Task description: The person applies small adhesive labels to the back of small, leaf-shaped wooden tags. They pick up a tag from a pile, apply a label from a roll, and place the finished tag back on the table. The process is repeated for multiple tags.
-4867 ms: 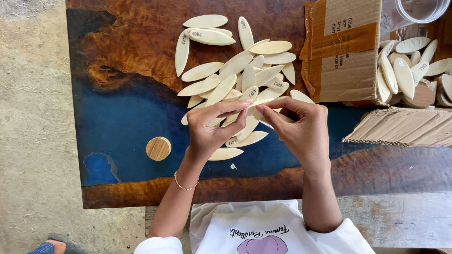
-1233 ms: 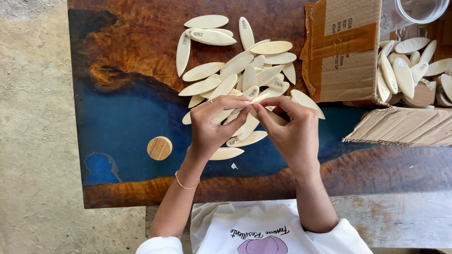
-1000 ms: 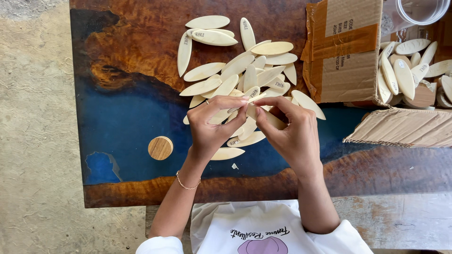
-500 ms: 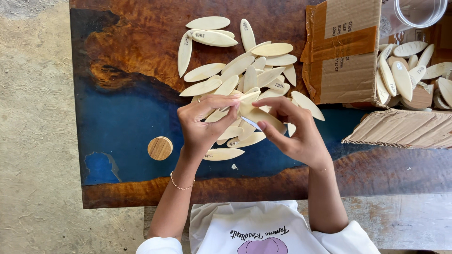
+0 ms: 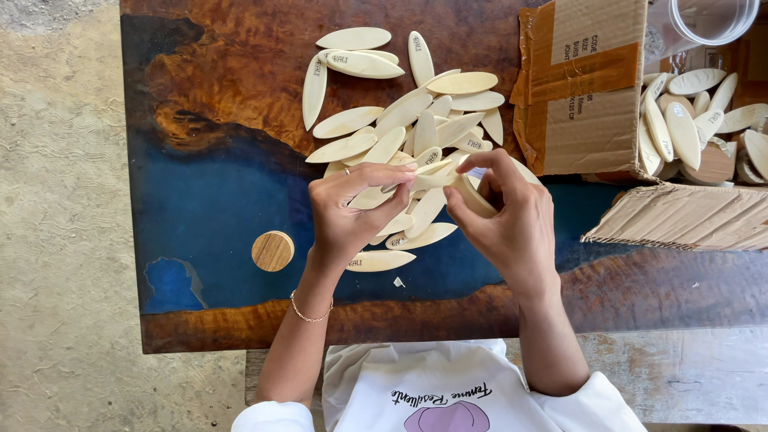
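Over the middle of the brown-and-blue resin wood table [image 5: 208,208], the left hand [image 5: 348,216] pinches a pale oval wooden blank [image 5: 428,172] by its tip while the right hand [image 5: 504,220] curls around a roll of tape [image 5: 474,194], fingers pressed together, keeping both above the heap of blanks [image 5: 416,120].

Single head cam, looks nearly straight down from above the person at close range onto the table [image 5: 200,208]; far edge cropped, probably tilted slightly forward.
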